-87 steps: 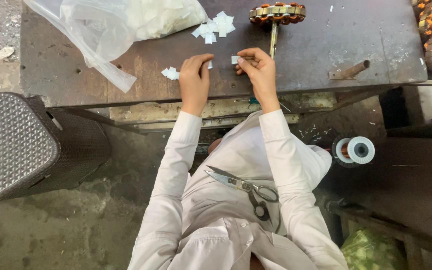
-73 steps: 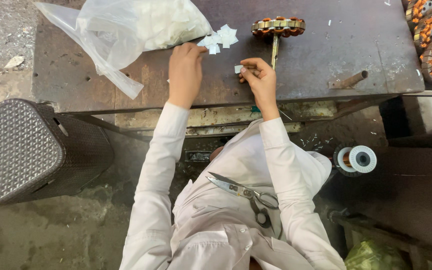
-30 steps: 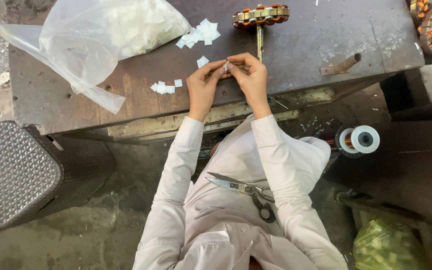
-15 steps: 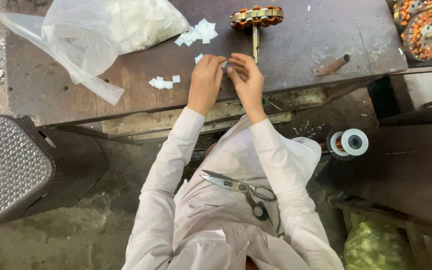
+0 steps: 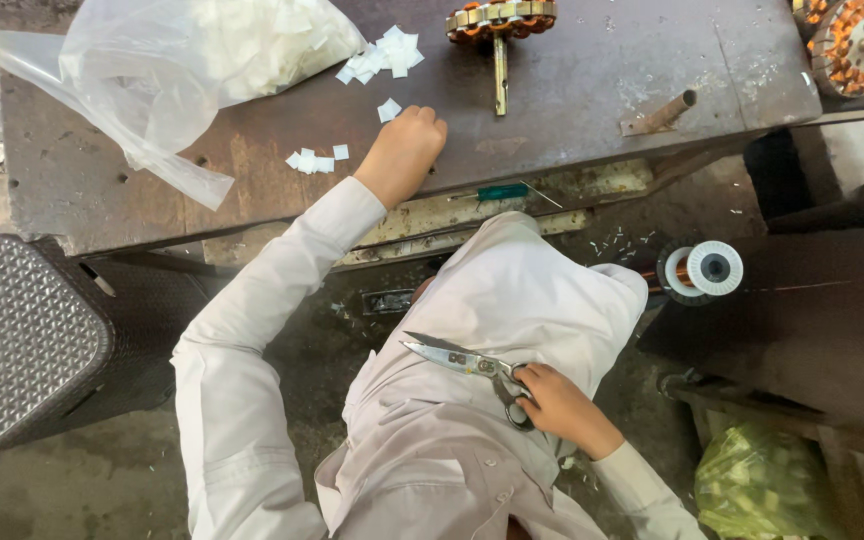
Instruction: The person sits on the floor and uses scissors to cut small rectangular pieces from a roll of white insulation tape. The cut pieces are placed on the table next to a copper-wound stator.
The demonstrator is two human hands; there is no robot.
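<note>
**Left fist on the bench, right hand on the scissors**

The left hand (image 5: 402, 152) is resting on the dark metal workbench (image 5: 572, 90), fingers curled in tight; whether they are pinching anything, the view is not showing. Just off its knuckles, at about eleven o'clock, a single white paper square (image 5: 389, 109) is lying flat. Further out at eleven o'clock, a loose heap of white squares (image 5: 382, 55) is sitting by the mouth of the clear plastic bag (image 5: 182, 70), which is bulging with more white pieces. At nine o'clock from the hand, a short row of small squares (image 5: 314, 160) is lying on the bench.

Down in the lap, the right hand (image 5: 562, 408) is gripping the scissors (image 5: 467, 362), fingers hooked through the handle loops, blades pointing toward ten o'clock and lying on the white garment (image 5: 512, 310).

At one o'clock from the left hand, a copper-wound rotor on its shaft (image 5: 500, 30) is standing on the bench. A green-handled screwdriver (image 5: 497, 191) is lying along the bench's front ledge. At three o'clock from the lap, a spool of copper wire (image 5: 704, 268) is sitting.
</note>
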